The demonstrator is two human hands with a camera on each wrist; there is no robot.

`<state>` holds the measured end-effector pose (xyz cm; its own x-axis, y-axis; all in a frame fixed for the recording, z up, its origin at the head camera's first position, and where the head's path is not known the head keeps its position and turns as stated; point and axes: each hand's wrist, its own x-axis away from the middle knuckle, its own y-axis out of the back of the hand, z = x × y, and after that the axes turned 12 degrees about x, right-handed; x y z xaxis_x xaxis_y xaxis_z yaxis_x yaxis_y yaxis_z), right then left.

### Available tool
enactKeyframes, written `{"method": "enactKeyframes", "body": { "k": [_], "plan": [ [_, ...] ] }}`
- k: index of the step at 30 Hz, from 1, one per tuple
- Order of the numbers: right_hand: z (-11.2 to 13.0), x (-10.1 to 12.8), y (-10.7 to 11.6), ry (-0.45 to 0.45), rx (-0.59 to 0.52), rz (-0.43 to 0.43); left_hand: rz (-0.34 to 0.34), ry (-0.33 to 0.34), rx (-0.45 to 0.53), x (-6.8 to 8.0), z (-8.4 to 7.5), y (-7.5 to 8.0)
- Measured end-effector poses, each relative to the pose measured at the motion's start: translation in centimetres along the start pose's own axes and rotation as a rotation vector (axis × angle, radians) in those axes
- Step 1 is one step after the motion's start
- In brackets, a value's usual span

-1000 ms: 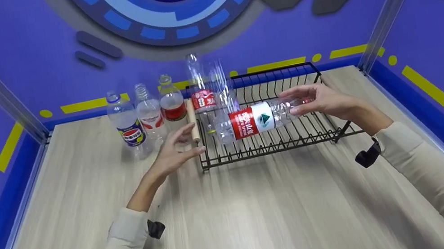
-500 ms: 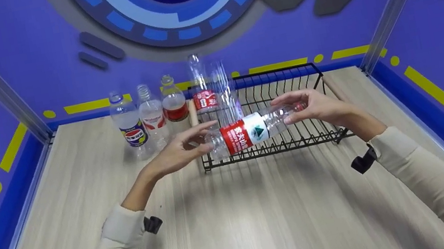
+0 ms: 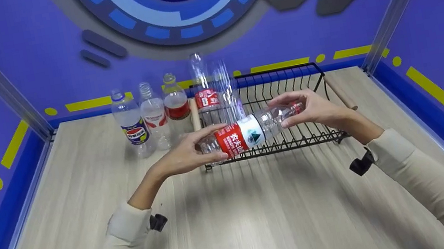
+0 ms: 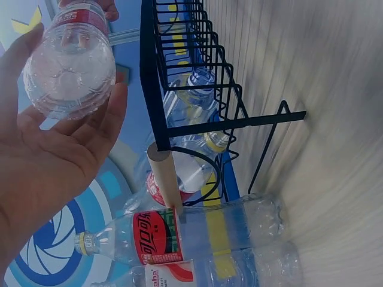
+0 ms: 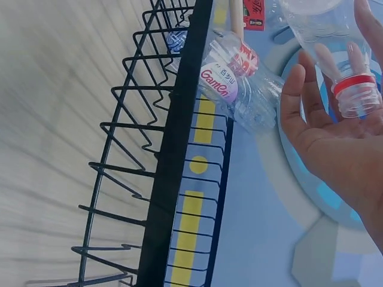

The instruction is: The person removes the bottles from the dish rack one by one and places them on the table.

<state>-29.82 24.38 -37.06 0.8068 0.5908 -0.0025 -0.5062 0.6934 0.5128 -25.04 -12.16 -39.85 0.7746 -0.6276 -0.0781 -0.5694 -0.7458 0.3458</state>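
A clear plastic water bottle (image 3: 235, 137) with a red and white label is held sideways over the front of a black wire rack (image 3: 281, 147), tilted with its neck end higher. My left hand (image 3: 184, 155) grips the base end, thumb in front and fingers behind. Around the neck end curl the fingers and thumb of my right hand (image 3: 315, 109). The right wrist view shows an uncapped mouth with a red ring (image 5: 354, 84) close to the palm. Two more empty bottles, one red-labelled (image 3: 206, 98) and one clear (image 3: 225, 89), lean in the rack's left end.
Left of the rack stand three uncapped bottles: one with a blue and yellow label (image 3: 135, 133), one white and red (image 3: 155, 118), one red (image 3: 178, 110). Wooden handles (image 3: 340, 92) flank the rack. Purple panels (image 3: 30, 48) enclose the wooden table (image 3: 241, 230).
The bottle has moved left and tilted, base lower. My left hand, earlier apart from it, now grips its base. My right hand has shifted slightly left, still holding the neck end.
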Motion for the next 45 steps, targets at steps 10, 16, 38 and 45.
{"method": "enactKeyframes", "body": {
  "k": [10, 16, 38, 45],
  "plan": [
    [-0.9, 0.2, 0.0, 0.027, -0.002, 0.032, -0.059, -0.029, -0.021, 0.2, 0.6, -0.2],
    [-1.7, 0.8, 2.0, 0.047, -0.016, 0.045, -0.090, -0.004, 0.069, 1.1, 1.1, 0.5],
    [-8.1, 4.0, 11.1, -0.119, 0.140, -0.103, -0.360, 0.033, 0.452, 3.9, 3.3, 3.0],
    [-9.6, 4.8, 12.5, -0.168, 0.142, -0.170, -0.351, 0.044, 0.666, 3.8, 3.6, 2.9]
  ]
}}
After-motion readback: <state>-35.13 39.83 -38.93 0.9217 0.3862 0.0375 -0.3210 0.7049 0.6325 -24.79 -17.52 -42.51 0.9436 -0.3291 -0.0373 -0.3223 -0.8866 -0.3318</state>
